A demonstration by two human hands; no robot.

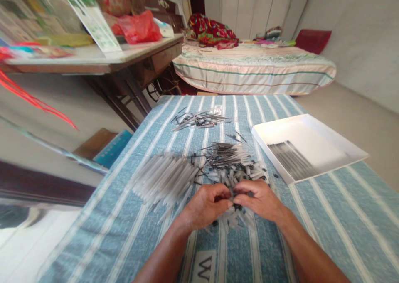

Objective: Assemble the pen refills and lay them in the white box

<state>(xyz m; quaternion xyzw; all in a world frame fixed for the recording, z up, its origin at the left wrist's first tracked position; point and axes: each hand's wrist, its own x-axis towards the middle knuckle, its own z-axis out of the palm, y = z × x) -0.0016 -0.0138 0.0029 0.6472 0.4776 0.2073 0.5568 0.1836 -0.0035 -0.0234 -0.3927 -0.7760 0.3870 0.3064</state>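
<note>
My left hand [209, 205] and my right hand [261, 200] meet near the middle of the table, each with thumb and fingers pinched together. Whatever lies between the fingertips is too small and blurred to name. Right under and behind them is a heap of small translucent and black pieces [229, 175], like pen caps or fittings. Just beyond that lies a bundle of thin dark rods [222, 152] with pale ends, resembling pen refills. To the left of my left hand, many frosted translucent tubes [165, 177], like pen barrels, lie side by side.
A shallow white box [327, 143] at the right holds a row of dark-cored tubes [293, 160]. Farther back sits a loose pile of thin sticks [202, 119]. A striped blue cloth [131, 233] covers the table. A cluttered desk [112, 67] stands left, a bed [255, 69] behind.
</note>
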